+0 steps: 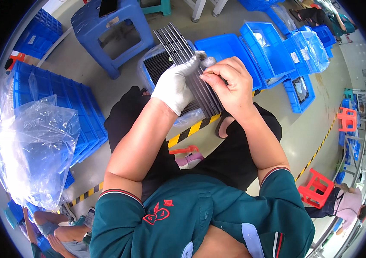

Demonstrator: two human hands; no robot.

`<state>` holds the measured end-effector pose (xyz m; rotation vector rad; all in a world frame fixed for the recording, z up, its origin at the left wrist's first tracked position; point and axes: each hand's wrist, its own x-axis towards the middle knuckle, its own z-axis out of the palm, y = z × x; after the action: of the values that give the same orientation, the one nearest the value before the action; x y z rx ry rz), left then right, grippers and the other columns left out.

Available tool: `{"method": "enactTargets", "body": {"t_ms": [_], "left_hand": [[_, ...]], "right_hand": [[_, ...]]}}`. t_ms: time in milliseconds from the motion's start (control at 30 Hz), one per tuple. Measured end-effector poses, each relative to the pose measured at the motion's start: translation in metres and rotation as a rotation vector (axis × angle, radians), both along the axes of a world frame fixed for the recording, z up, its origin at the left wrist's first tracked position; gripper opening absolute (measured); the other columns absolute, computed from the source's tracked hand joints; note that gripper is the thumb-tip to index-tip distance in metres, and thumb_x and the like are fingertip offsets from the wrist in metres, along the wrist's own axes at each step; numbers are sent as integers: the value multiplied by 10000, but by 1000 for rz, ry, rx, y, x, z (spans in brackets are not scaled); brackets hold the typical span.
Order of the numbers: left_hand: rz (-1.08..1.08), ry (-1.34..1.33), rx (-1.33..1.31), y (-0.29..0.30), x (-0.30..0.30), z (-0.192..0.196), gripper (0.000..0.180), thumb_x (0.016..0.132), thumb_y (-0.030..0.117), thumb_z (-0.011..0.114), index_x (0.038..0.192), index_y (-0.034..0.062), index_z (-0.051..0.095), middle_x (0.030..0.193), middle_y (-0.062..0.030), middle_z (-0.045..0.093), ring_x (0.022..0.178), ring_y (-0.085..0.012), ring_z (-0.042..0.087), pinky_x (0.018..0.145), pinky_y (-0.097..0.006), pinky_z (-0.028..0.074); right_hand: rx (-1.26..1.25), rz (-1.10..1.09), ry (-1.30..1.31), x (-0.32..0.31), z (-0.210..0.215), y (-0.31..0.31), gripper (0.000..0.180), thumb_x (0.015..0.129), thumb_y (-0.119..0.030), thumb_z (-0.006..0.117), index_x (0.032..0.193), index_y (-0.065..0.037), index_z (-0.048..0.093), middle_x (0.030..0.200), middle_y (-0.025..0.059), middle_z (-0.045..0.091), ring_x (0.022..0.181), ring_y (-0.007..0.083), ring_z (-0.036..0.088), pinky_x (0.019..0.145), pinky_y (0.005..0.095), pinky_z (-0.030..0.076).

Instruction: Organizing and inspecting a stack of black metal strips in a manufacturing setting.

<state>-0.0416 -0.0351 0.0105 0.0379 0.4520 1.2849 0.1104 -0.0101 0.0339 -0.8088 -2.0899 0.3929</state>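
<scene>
Here the stack of dark flat plates [191,69] sits in the middle of the view, held above the lap, its long axis running from about eleven o'clock, where the free ends fan out over the open blue bin [230,49], down to about five o'clock, where the lower ends vanish behind the hands. The left hand [175,88], in a white glove, wraps the stack from the nine o'clock side, fingers closed round the edge and thumb lying over the top near the upper corner. The bare right hand [231,84] comes in from three o'clock, its fingertips pressed together on the near edge of the plates, pinching at one or a few of them; exactly how many cannot be told. So the free length of the stack lies at eleven o'clock from both grips, and the two hands meet across it, just beside each other. A bag-lined bin of more dark parts [157,66] lies under the stack, and a blue stool [112,36] stands at ten o'clock.
</scene>
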Motion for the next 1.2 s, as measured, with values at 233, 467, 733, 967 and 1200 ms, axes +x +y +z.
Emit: {"method": "enactTargets", "body": {"t_ms": [233, 467, 733, 967, 1200], "left_hand": [[-15, 45, 35, 0, -1, -7, 148, 978, 121, 537, 1054, 14, 606, 954, -112, 647, 876, -218, 636, 808, -337, 531], [-25, 2, 65, -1, 1, -13, 212, 985, 141, 523, 1095, -3, 635, 993, -113, 665, 887, -210, 642, 781, -331, 542], [-94, -125, 114, -1, 0, -12, 230, 987, 132, 508, 1120, -9, 632, 1023, -121, 665, 912, -222, 643, 808, -335, 539], [1, 46, 4, -2, 2, 0, 155, 973, 133, 550, 1070, 21, 597, 973, -121, 644, 890, -236, 630, 822, -360, 531], [-23, 5, 53, -1, -1, -7, 186, 984, 136, 523, 1092, 17, 618, 999, -118, 656, 906, -230, 638, 833, -358, 536]], "right_hand": [[123, 78, -117, -2, 10, 0, 141, 682, -83, 786, 789, -72, 696, 757, 45, 635, 736, 230, 581, 662, 325, 468], [206, 32, -222, 0, 11, -5, 146, 704, -179, 769, 791, -95, 689, 800, 14, 632, 795, 234, 579, 714, 361, 458], [177, 97, -201, 1, 9, -2, 141, 678, -121, 773, 792, -88, 697, 762, 29, 631, 759, 232, 581, 701, 356, 455], [18, 52, -29, 1, 12, -4, 122, 710, -56, 792, 788, -52, 698, 756, 38, 640, 723, 199, 575, 633, 307, 461], [-46, 26, -38, 0, 5, -1, 123, 711, -68, 794, 801, -67, 710, 755, 36, 637, 735, 194, 571, 641, 302, 460]]}}
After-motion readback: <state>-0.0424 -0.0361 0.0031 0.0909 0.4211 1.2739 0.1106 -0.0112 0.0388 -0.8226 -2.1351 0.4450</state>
